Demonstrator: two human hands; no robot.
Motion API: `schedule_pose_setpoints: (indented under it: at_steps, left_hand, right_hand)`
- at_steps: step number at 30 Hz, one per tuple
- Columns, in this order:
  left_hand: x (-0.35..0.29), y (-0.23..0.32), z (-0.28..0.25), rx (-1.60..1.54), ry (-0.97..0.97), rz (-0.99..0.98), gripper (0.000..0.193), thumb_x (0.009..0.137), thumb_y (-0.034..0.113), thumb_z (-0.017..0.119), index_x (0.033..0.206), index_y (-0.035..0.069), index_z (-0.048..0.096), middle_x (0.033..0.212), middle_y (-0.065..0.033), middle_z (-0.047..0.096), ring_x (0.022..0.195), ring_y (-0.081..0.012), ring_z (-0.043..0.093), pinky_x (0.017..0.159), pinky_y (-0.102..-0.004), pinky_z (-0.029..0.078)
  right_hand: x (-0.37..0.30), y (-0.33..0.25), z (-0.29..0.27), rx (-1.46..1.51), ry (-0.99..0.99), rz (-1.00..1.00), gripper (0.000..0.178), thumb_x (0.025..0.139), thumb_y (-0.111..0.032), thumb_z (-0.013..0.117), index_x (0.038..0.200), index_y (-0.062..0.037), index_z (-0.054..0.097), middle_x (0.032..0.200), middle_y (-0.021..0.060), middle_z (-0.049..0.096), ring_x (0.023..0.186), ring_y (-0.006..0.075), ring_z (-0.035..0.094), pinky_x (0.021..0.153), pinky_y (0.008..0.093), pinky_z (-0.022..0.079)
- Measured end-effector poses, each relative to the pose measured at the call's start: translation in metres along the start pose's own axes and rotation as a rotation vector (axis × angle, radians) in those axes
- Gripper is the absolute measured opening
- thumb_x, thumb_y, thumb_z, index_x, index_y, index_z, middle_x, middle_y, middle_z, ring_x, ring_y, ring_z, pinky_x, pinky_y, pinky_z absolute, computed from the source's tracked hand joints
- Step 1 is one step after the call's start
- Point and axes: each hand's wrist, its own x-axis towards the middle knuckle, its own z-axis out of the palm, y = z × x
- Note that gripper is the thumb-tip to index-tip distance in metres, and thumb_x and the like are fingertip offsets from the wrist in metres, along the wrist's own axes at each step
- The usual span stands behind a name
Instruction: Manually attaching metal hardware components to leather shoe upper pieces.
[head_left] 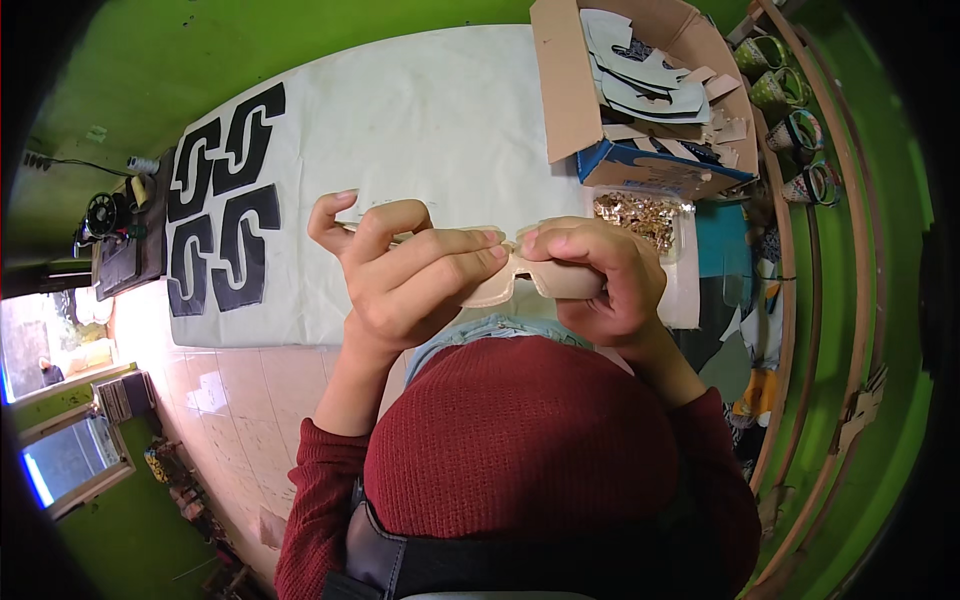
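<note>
Both my hands are raised over the table's front edge, gripping a beige stitched piece (566, 281) that looks like a leather shoe upper, with a notch in its lower edge. My left hand (405, 265) pinches its left part, the little finger sticking out. A thin pale rod or edge shows behind those fingers; I cannot make out which. My right hand (612, 275) is curled round the right part, fingertips near the left ones at the middle. The fingers hide most of the piece's upper side.
On the white-covered table (420, 120) lie several black S-like cut pieces (240, 245) at the left. A cardboard box (680, 165) of offcuts stands at the far right, with a clear tray (640, 218) of small gold-coloured bits before it. Patterned cups (775, 90) line the right wall.
</note>
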Motion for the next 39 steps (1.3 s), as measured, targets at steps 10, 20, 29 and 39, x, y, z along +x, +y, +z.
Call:
schedule_pose_setpoints:
  at_steps: [10, 20, 29, 39]
  left_hand:
    - [0.009, -0.004, -0.005, -0.052, -0.046, -0.025, 0.014, 0.062, 0.022, 0.078, 0.07, 0.023, 0.067, 0.072, 0.0111, 0.066, 0.073, -0.0133, 0.049, 0.094, -0.0378, 0.026]
    - [-0.012, -0.023, 0.021, -0.067, 0.297, -0.331, 0.094, 0.049, 0.044, 0.087, 0.127, 0.008, 0.049, 0.129, -0.0151, 0.046, 0.12, -0.0283, 0.04, 0.1, -0.0418, 0.032]
    - [-0.024, -0.011, 0.023, -1.356, -0.14, -0.932, 0.071, 0.085, 0.046, 0.059, 0.132, -0.002, 0.037, 0.137, -0.0131, 0.039, 0.123, -0.0238, 0.042, 0.1, -0.0387, 0.037]
    - [-0.011, -0.018, 0.038, -1.155, -0.007, -1.263, 0.031, 0.095, 0.028, 0.054, 0.101, -0.002, 0.06, 0.115, -0.0135, 0.061, 0.098, -0.0187, 0.061, 0.085, -0.0324, 0.052]
  right_hand:
    - [0.01, 0.0, -0.002, 0.056, -0.016, -0.021, 0.038, 0.07, 0.008, 0.071, 0.091, -0.0058, 0.042, 0.087, 0.0131, 0.066, 0.081, 0.0264, 0.068, 0.072, 0.0342, 0.055]
    - [0.008, 0.045, 0.011, -0.265, 0.3, -0.226, 0.027, 0.067, 0.01, 0.064, 0.084, -0.0061, 0.05, 0.089, 0.0071, 0.07, 0.081, 0.0238, 0.068, 0.066, 0.0341, 0.052]
    - [0.017, 0.047, 0.016, -0.527, 0.227, -0.381, 0.023, 0.075, -0.012, 0.071, 0.082, -0.0203, 0.052, 0.094, -0.0079, 0.07, 0.087, 0.0069, 0.064, 0.091, 0.0317, 0.03]
    - [0.019, 0.055, 0.017, 0.32, -0.178, 0.233, 0.039, 0.073, 0.001, 0.07, 0.108, -0.0011, 0.051, 0.109, 0.0114, 0.062, 0.105, 0.0286, 0.061, 0.092, 0.0315, 0.05]
